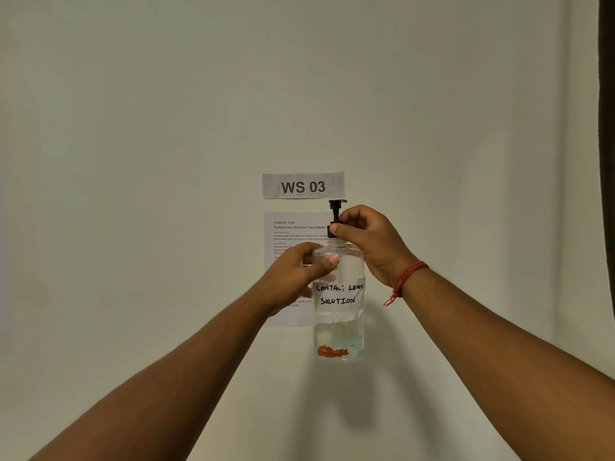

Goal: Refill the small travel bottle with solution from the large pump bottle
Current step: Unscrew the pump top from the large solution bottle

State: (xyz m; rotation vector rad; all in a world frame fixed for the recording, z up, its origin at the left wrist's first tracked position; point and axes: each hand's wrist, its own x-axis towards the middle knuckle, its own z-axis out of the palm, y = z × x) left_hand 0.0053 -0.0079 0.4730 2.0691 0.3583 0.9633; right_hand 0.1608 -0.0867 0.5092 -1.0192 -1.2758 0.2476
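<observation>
Currently, the left hand is gripping the large pump bottle while the right hand is pinching its pump collar. Keeping the bottle upright should prevent spills.

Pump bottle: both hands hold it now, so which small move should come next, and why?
Probably twist the black collar loose. The right hand already pinches it under the pump head, the left hand steadies the bottle at its shoulder, and the pump is seated on the neck. No travel bottle is in view.
</observation>
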